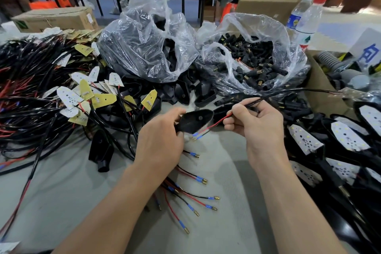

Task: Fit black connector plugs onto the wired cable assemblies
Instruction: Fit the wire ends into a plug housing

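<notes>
L hand (160, 138) grips black pointed plastic housing (194, 122) mid-bench. R hand (255, 123) pinches black cable w/ red and black leads (218, 122), blue-sleeved tips just below housing.

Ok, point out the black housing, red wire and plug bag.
black housing (194, 122): head view, flat upper face.
red wire (218, 122): head view, middle of exposed stretch.
plug bag (247, 17): head view, upper plastic rim.

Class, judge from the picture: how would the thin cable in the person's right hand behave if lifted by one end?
Probably floppy: the cable curves away from the right hand. Likely light, since a fingertip pinch holds it. Its red wire bends, so the ends may dangle and snag.
</notes>
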Action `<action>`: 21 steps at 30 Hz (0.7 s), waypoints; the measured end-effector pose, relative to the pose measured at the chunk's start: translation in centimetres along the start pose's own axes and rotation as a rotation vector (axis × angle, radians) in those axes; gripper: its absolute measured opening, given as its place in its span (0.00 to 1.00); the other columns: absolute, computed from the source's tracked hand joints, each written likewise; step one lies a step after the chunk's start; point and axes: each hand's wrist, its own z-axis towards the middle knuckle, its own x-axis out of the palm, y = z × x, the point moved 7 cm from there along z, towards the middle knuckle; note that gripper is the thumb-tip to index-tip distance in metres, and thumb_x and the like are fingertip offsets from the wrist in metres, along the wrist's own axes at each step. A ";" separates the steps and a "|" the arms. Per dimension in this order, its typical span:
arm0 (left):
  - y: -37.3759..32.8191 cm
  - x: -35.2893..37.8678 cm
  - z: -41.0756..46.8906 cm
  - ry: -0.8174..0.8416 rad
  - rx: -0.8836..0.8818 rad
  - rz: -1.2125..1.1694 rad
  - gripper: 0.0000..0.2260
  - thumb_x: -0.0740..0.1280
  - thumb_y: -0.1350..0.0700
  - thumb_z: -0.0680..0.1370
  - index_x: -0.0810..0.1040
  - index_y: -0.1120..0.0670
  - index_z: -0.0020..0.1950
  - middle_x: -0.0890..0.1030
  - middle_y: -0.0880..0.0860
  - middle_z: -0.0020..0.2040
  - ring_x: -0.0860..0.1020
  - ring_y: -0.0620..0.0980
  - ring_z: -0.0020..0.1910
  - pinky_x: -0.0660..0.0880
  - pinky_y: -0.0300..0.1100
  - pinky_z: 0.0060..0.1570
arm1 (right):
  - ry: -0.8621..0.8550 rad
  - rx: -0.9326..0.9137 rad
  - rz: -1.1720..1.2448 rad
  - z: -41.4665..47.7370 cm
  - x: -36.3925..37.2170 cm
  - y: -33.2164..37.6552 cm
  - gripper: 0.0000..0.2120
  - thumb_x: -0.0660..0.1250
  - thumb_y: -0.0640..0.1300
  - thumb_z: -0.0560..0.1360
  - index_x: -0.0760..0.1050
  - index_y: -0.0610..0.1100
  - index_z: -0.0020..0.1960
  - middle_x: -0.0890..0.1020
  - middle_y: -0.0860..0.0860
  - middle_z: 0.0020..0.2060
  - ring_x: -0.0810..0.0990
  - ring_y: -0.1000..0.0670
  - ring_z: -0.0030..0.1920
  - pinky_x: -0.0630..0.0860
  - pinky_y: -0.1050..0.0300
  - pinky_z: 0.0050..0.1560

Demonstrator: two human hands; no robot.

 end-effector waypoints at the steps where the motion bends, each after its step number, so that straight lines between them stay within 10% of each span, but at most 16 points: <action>1: 0.2 0.1 0.0 0.008 -0.014 0.021 0.24 0.73 0.62 0.72 0.78 0.43 0.66 0.85 0.47 0.52 0.82 0.50 0.52 0.79 0.49 0.54 | -0.007 0.000 -0.003 0.0 -0.1 0.0 0.08 0.68 0.29 0.77 0.77 0.41 0.43 0.83 0.45 0.30 0.82 0.48 0.28 0.79 0.59 0.31; 13: -1.8 -0.5 -0.8 -0.156 0.101 0.142 0.17 0.84 0.57 0.59 0.88 0.44 0.45 0.84 0.45 0.34 0.77 0.48 0.37 0.68 0.38 0.43 | -0.084 -0.038 -0.122 0.2 -0.9 0.0 0.07 0.71 0.30 0.75 0.77 0.39 0.42 0.83 0.40 0.30 0.84 0.43 0.30 0.82 0.55 0.33; 21: -0.3 0.1 -0.3 -0.101 -0.014 0.056 0.15 0.76 0.49 0.71 0.86 0.38 0.56 0.86 0.40 0.46 0.70 0.41 0.45 0.61 0.36 0.49 | 0.024 0.056 0.008 0.1 0.0 -0.7 0.10 0.70 0.29 0.76 0.76 0.41 0.41 0.83 0.43 0.29 0.83 0.48 0.29 0.80 0.60 0.31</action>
